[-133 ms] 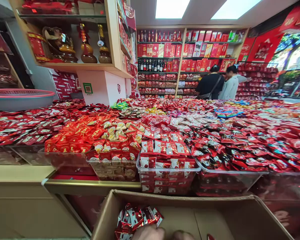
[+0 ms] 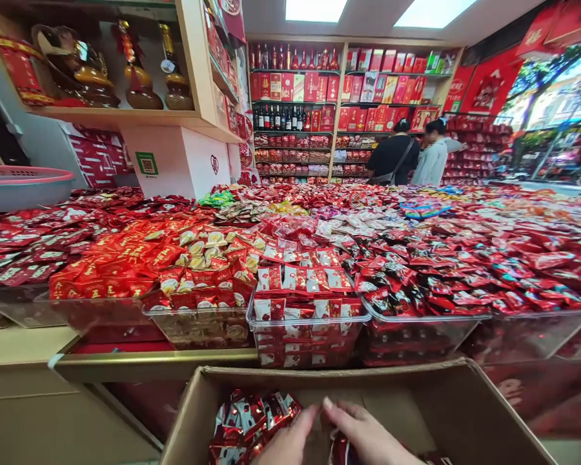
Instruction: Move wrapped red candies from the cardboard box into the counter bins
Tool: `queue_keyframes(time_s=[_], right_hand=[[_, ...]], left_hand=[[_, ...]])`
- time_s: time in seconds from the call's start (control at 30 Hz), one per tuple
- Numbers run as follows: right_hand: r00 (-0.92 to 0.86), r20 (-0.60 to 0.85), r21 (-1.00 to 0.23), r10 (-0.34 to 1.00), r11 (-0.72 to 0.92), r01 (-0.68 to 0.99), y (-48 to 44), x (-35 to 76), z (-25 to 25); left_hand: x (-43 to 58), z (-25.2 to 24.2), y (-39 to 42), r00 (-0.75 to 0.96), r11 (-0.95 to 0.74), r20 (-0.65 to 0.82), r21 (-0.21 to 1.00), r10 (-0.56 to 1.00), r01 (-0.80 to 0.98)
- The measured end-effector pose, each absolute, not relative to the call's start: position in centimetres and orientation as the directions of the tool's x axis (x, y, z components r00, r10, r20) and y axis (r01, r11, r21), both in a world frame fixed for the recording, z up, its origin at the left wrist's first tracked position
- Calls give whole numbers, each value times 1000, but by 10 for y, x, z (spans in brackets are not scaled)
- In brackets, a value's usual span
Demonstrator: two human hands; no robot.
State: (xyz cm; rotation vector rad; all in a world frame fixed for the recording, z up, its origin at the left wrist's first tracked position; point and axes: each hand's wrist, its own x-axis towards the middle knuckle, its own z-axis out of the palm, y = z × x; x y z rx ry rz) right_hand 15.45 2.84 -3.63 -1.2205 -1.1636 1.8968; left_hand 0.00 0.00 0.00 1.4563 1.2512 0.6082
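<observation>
Both my hands are inside an open cardboard box (image 2: pixel 465 403) at the bottom of the head view, thumbs near each other but apart. My left hand (image 2: pixel 290 442) comes in beside a heap of red-and-white wrapped snack packets (image 2: pixel 246 413). Its thumb shows, while its other fingers are mostly hidden. Curled inward, my right hand (image 2: pixel 368 433) has a dark red snack packet (image 2: pixel 341 451) under its thumb, against the palm side; the lower part of that packet is cut off by the frame.
Clear plastic bins (image 2: pixel 310 316) full of packets line the counter just beyond the box. A pink-and-blue basin (image 2: pixel 24 187) sits at left. Overhead on the left is a shelf cabinet (image 2: pixel 121 116) with bottles. Two people (image 2: pixel 392 155) stand by the back shelves.
My hands have risen further into view inside the box, and a packet now shows by the right hand. The camera view has shifted, so the counter and shelves appear farther left.
</observation>
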Motion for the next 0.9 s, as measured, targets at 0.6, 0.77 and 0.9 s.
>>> queue_keyframes(time_s=[0.6, 0.77, 0.9], right_hand=[[-535, -185, -870, 824, -391, -301, 20, 183, 34], [-460, -62, -992, 886, -104, -66, 21, 192, 31], [-432, -94, -993, 897, -51, 109, 23, 190, 25]], left_hand=[[21, 30, 1, 323, 216, -184, 974, 928, -67], [16, 39, 6, 311, 172, -199, 979, 929, 112], [19, 45, 5, 280, 83, -134, 979, 951, 186]])
